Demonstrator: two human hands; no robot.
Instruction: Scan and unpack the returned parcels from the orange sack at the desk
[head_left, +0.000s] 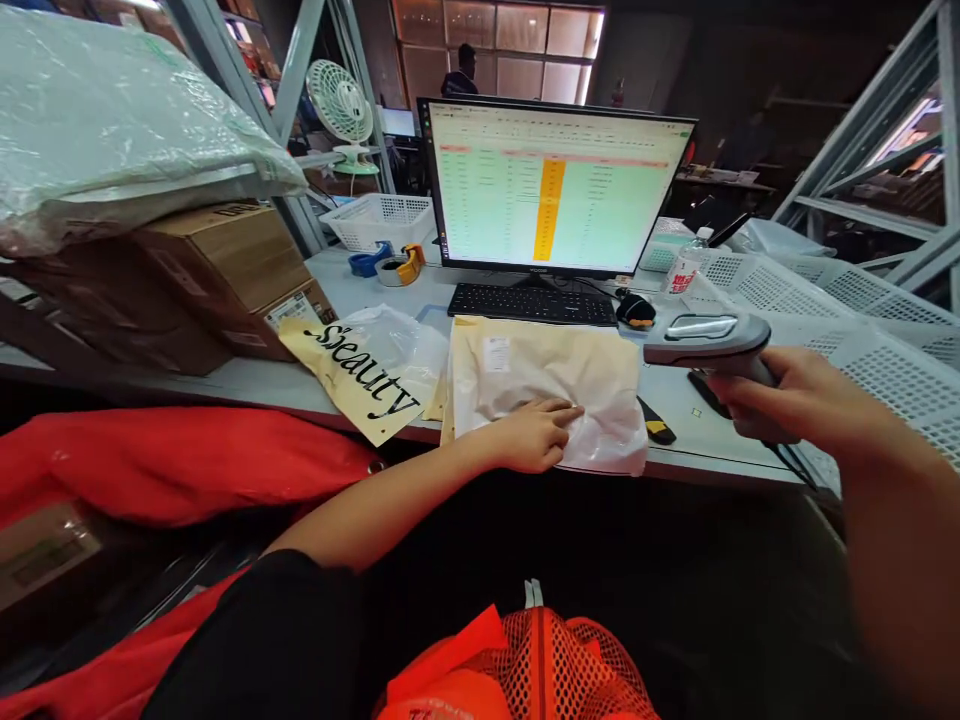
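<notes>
My left hand (pixel 534 433) rests on a white plastic mailing bag (pixel 607 425), its fingers stretched out over the surface. A small white label (pixel 496 354) is stuck near the bag's upper left, and cream-coloured paper or packaging shows around its edges. In my right hand (pixel 799 400) is a grey and white barcode scanner (pixel 709 338), gripped by its handle and held above the desk. The scanner's head points left, towards the bag, without touching it. Beside the bag lies a cream sheet (pixel 360 375) printed with large black letters.
A monitor (pixel 555 190) showing a table stands behind a black keyboard (pixel 532 304). Cardboard boxes (pixel 232 260) bear a wrapped white package (pixel 127 110) at left. Tape dispensers (pixel 401 266), a mouse (pixel 636 309), a bottle (pixel 685 264) and white baskets (pixel 885 370) surround the work area.
</notes>
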